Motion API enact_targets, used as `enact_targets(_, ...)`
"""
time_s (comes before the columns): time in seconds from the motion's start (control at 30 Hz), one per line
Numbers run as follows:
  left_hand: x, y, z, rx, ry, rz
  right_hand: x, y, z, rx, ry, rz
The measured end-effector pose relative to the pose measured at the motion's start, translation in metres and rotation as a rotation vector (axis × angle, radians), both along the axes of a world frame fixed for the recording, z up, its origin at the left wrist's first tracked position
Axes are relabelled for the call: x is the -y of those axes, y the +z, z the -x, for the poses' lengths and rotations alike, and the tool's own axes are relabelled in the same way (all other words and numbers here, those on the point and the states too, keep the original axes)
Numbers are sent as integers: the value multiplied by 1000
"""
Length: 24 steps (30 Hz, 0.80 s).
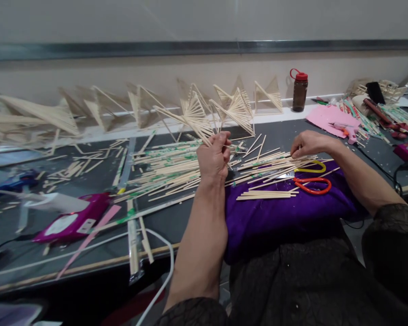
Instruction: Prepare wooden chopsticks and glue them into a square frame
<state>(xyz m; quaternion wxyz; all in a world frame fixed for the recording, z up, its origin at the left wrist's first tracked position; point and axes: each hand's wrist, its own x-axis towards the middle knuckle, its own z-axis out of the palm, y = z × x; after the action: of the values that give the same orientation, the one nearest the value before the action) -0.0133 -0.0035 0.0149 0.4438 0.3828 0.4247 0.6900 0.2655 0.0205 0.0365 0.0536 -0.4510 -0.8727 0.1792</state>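
My left hand [213, 156] is closed around the lower end of a fan-shaped model of thin wooden sticks [190, 115], raised above the table. To the right, my right hand [311, 142] bends down with its fingers pinched at a heap of loose wooden sticks [268, 166]; the exact stick between the fingertips is partly hidden. Scissors [313, 184] with one yellow and one red handle lie under and beside that heap. A short row of sticks [267, 195] rests on the purple cloth [279, 222] in front of me.
Several finished stick models [236, 111] stand along the wall. A brown bottle [299, 93] with a red lid is behind my right hand. A pink glue gun [349, 132] lies at right, a magenta device [78, 217] at left. A white cable [170, 267] hangs over the table edge.
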Motion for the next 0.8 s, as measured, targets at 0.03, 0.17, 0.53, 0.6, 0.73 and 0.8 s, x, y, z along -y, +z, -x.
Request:
enact_targets(0.03,0,0,-2,-15,-9,2,-4,1,7,6,-5,-66)
enact_targets(0.17,2,-1,-8,-75,-40,1,-23,-3,48,113,25,-282)
enact_targets(0.53,6,0,-13,-102,-102,-14,-32,-31,111,414,318,-532)
enact_targets(0.6,5,-1,-13,-99,-106,-17,-33,-30,104,258,253,-571)
enact_targets(0.73,4,-3,-12,-118,-99,0,-26,-20,82,-374,40,-570)
enact_targets(0.8,3,-5,-12,-138,-90,24,-16,-11,70,-731,-52,-429)
